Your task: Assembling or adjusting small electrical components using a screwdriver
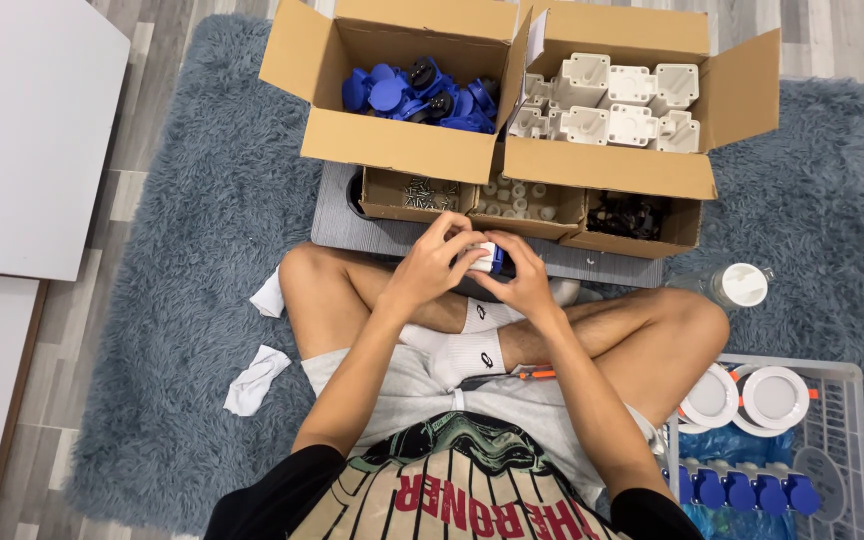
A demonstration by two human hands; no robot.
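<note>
Pressing a small white-and-blue part together

I'm gripping the white-and-blue part (487, 258) between both hands, left hand (435, 262) and right hand (524, 280) fingers closed around it, near the counter's (352, 232) front edge.

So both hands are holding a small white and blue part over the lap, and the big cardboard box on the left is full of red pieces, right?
Not quite. The head view shows blue pieces, not red, in the left cardboard box. The left hand and right hand do hold a small white and blue part.

Two open brown cardboard boxes (404, 145) (607, 165), three small brown trays (422, 195) below
</note>
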